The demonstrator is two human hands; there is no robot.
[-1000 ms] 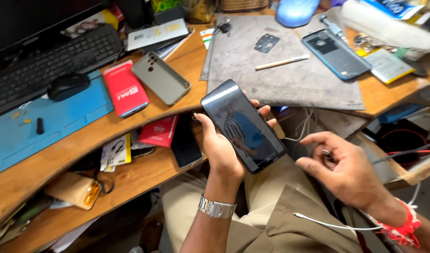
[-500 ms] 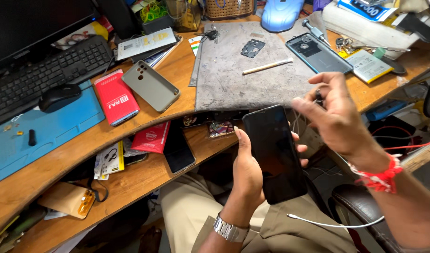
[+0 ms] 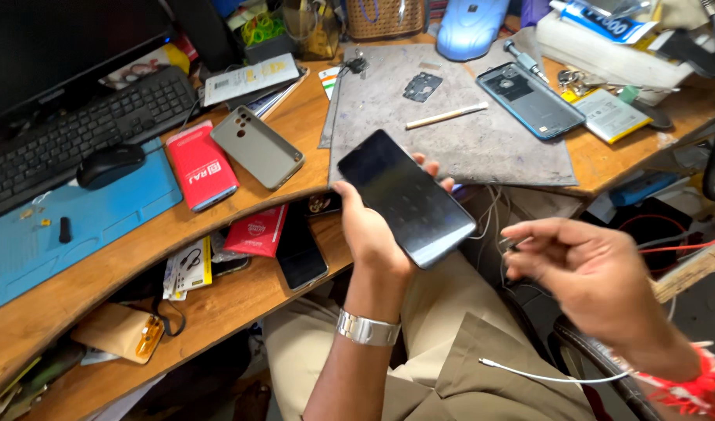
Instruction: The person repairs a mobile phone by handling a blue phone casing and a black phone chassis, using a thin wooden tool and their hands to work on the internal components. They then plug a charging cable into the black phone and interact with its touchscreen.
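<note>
Wooden curved desk (image 3: 295, 129) carrying a grey mat (image 3: 467, 148), keyboard (image 3: 77, 132) at ten o'clock.
Left hand (image 3: 373, 226) is gripping the dark phone (image 3: 406, 199), now tilted lower; right hand (image 3: 584, 273) is pinching a cable plug (image 3: 507, 245), having dropped to four o'clock.

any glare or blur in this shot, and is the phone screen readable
Head view: the phone in the left hand shows a dark screen with only a faint sheen, nothing readable; the right hand is slightly soft at its fingertips; the desk is evenly lit and sharp, and bows near the frame edges.
</note>
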